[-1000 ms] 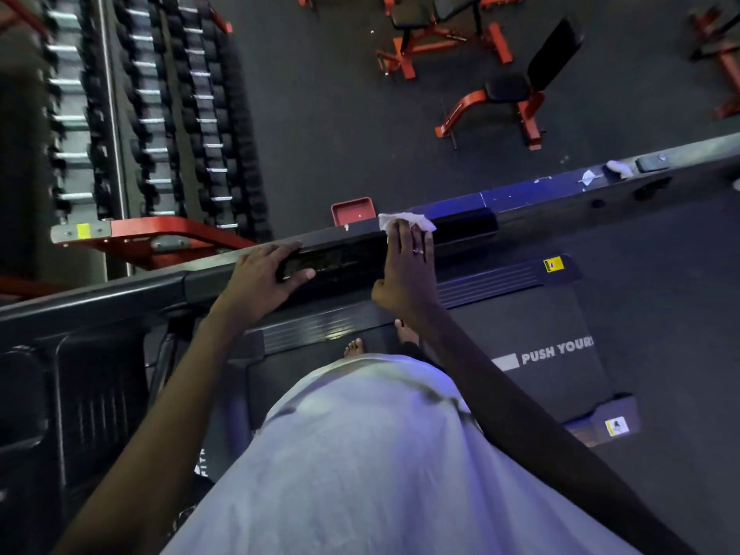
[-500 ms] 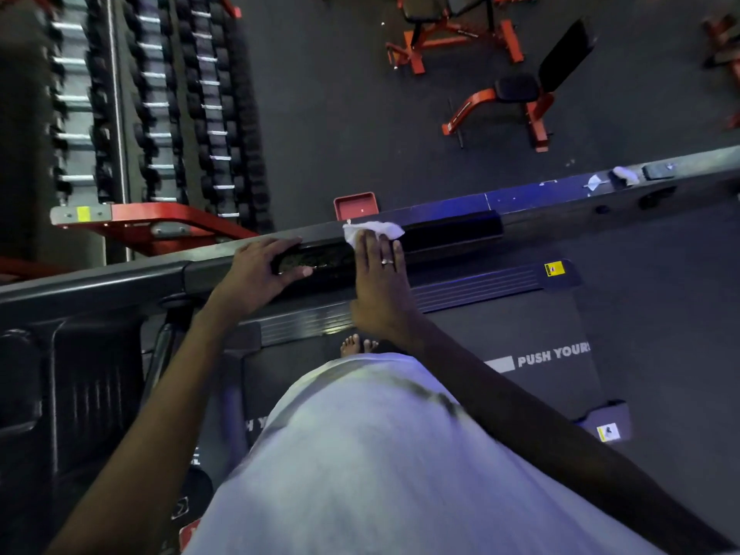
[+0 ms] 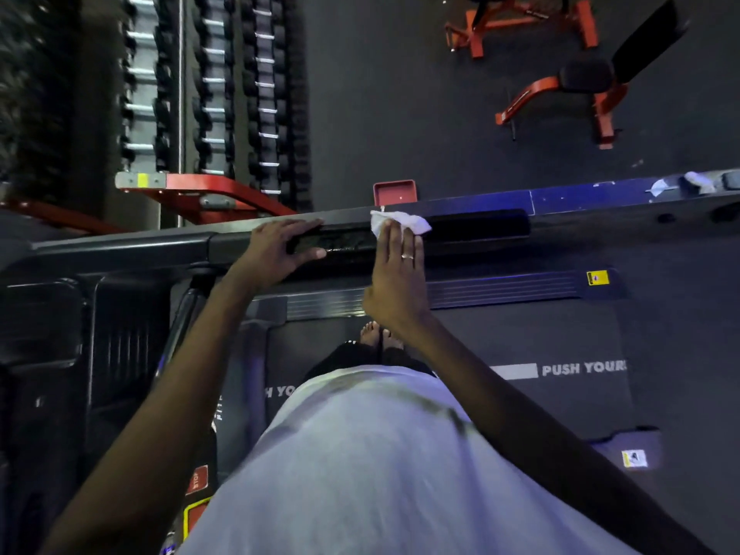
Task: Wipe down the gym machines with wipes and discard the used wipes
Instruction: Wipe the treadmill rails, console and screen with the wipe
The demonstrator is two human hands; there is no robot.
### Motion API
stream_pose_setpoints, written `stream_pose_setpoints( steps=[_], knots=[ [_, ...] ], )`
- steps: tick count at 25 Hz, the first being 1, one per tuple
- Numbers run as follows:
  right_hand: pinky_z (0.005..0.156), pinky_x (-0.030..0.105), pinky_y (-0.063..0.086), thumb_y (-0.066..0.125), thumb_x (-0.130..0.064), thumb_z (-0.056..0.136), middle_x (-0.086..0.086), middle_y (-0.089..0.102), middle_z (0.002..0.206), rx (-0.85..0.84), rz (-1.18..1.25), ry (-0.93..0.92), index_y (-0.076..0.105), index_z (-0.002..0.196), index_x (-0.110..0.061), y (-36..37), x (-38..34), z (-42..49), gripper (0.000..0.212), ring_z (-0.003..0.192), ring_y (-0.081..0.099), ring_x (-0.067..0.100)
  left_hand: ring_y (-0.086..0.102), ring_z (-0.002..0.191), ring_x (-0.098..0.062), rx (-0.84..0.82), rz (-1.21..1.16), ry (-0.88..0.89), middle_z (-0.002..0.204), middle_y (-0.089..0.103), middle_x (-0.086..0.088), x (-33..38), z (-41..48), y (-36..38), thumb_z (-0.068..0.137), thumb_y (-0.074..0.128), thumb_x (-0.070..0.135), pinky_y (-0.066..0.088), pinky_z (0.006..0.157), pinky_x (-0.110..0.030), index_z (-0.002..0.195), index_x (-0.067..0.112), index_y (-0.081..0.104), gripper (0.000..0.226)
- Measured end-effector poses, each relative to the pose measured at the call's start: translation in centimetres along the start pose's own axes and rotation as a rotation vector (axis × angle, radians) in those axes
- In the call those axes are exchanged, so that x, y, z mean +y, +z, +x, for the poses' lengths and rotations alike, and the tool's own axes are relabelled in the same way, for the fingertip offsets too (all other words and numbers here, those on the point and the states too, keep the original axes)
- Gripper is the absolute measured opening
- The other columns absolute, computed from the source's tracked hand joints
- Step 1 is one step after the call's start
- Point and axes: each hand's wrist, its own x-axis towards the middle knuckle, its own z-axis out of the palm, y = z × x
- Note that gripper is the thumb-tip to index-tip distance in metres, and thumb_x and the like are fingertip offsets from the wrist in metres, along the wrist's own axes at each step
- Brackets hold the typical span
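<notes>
Since a second ago the right hand has slid the wipe left along the rail, closer to the left hand, which has stayed where it was.

The right fingers point(image 3: 394, 242) lie straight and close together, their tips pressing the white wipe point(image 3: 404, 223) flat onto the black pad point(image 3: 480, 225) on top of the rail point(image 3: 120, 245). The wipe is crumpled and sticks out past the fingertips on the far side. One finger wears a ring. The right hand point(image 3: 396, 290) reaches over the near face of the rail, palm down, thumb held to the left.

The left fingers point(image 3: 296, 226) are straight and point right along the top of the rail, with the thumb point(image 3: 310, 255) apart from them on the near face. The left hand point(image 3: 272, 250) rests there and holds nothing, near the wipe but not touching it.

Below the rail lies the belt point(image 3: 500, 338), printed "PUSH YOUR", with a bare foot point(image 3: 374, 334) on it and a white shirt point(image 3: 380, 474) nearest the camera. Far right on the rail lie two pale scraps point(image 3: 660, 187). Beyond the rail sit a red tray point(image 3: 394, 192), a dumbbell rack point(image 3: 212, 94) and an orange bench point(image 3: 580, 90) on the dark floor.
</notes>
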Motion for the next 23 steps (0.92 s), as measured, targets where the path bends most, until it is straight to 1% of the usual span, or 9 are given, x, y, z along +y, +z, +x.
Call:
stream_pose_setpoints(
  steps=[3, 7, 12, 14, 16, 17, 19, 21, 23],
  knots=[
    [0.124, 0.050, 0.007, 0.064, -0.023, 0.071, 0.018, 0.017, 0.162, 0.004, 0.001, -0.094, 0.011, 0.156, 0.001, 0.6, -1.5, -0.5, 0.103, 0.149, 0.016, 0.036, 0.055, 0.126, -0.022, 0.016, 0.016, 0.028, 0.134, 0.062, -0.003, -0.1, -0.3, -0.1, 0.081, 0.050, 0.069, 0.039, 0.108, -0.048, 0.136, 0.030, 0.058, 0.069],
    [0.122, 0.047, 0.017, 0.057, -0.021, 0.073, 0.019, 0.025, 0.159, 0.086, 0.110, 0.024, 0.014, 0.156, 0.001, 2.2, -1.2, -3.0, 0.096, 0.147, 0.022, 0.034, 0.056, 0.125, -0.020, 0.020, -0.019, 0.062, 0.132, 0.063, -0.003, -0.4, 0.0, -0.3, 0.090, 0.064, 0.046, 0.039, 0.110, -0.042, 0.136, 0.029, 0.058, 0.050],
    [0.120, 0.044, 0.026, 0.059, -0.016, 0.079, 0.019, 0.001, 0.164, 0.026, 0.605, 0.220, -0.004, 0.156, 0.000, 1.5, -4.5, -3.1, 0.100, 0.151, 0.011, 0.035, 0.050, 0.130, -0.020, -0.004, -0.016, 0.047, 0.136, 0.060, 0.002, -1.0, 0.1, 0.1, 0.085, 0.047, 0.067, 0.033, 0.112, -0.052, 0.138, 0.039, 0.053, 0.060],
    [0.116, 0.043, 0.032, 0.060, -0.016, 0.083, 0.018, -0.009, 0.164, 0.057, 0.808, 0.303, -0.009, 0.155, -0.001, 1.0, -6.1, -2.6, 0.101, 0.150, 0.015, 0.036, 0.049, 0.131, -0.021, -0.015, -0.010, 0.052, 0.137, 0.059, 0.002, -1.2, 0.1, 0.1, 0.085, 0.043, 0.069, 0.032, 0.112, -0.053, 0.138, 0.039, 0.052, 0.062],
    [0.110, 0.038, 0.038, 0.061, -0.019, 0.084, 0.018, -0.004, 0.165, 0.068, 0.965, 0.427, -0.005, 0.156, -0.001, 0.7, -7.3, -1.8, 0.099, 0.145, 0.028, 0.036, 0.050, 0.130, -0.022, -0.019, -0.004, 0.067, 0.136, 0.060, 0.001, -1.3, 0.1, 0.1, 0.086, 0.044, 0.067, 0.033, 0.111, -0.052, 0.139, 0.038, 0.052, 0.061],
    [0.104, 0.033, 0.040, 0.060, -0.023, 0.082, 0.018, 0.010, 0.163, 0.057, 1.045, 0.497, 0.005, 0.155, -0.002, 0.6, -7.6, -1.5, 0.095, 0.139, 0.038, 0.034, 0.051, 0.129, -0.023, -0.010, -0.005, 0.077, 0.135, 0.060, 0.000, -1.4, 0.2, 0.1, 0.088, 0.048, 0.064, 0.034, 0.111, -0.051, 0.139, 0.037, 0.053, 0.058],
    [0.090, 0.029, 0.040, 0.060, -0.020, 0.079, 0.012, 0.049, 0.135, 0.098, 1.278, 0.616, 0.032, 0.138, -0.004, 0.5, -7.9, -1.0, 0.068, 0.111, 0.054, 0.025, 0.053, 0.127, -0.025, 0.008, -0.024, 0.096, 0.134, 0.061, -0.004, -1.6, 0.3, 0.0, 0.093, 0.057, 0.050, 0.035, 0.111, -0.048, 0.138, 0.034, 0.054, 0.048],
    [0.082, 0.029, 0.041, 0.062, -0.006, 0.081, 0.002, 0.054, 0.100, 0.177, 1.473, 0.672, 0.043, 0.110, -0.008, -0.2, -7.9, -0.9, 0.035, 0.086, 0.051, 0.014, 0.053, 0.125, -0.026, 0.021, -0.037, 0.126, 0.132, 0.062, -0.006, -1.7, 0.3, 0.0, 0.095, 0.060, 0.040, 0.035, 0.109, -0.045, 0.138, 0.032, 0.055, 0.044],
    [0.072, 0.020, 0.042, 0.063, 0.002, 0.079, 0.000, 0.051, 0.090, 0.210, 1.529, 0.727, 0.043, 0.099, -0.010, -0.6, -7.9, -0.4, 0.031, 0.076, 0.047, 0.011, 0.053, 0.126, -0.025, 0.026, -0.023, 0.134, 0.133, 0.061, -0.006, -1.8, 0.4, 0.2, 0.095, 0.059, 0.040, 0.033, 0.108, -0.041, 0.139, 0.032, 0.055, 0.044]
  ],
)
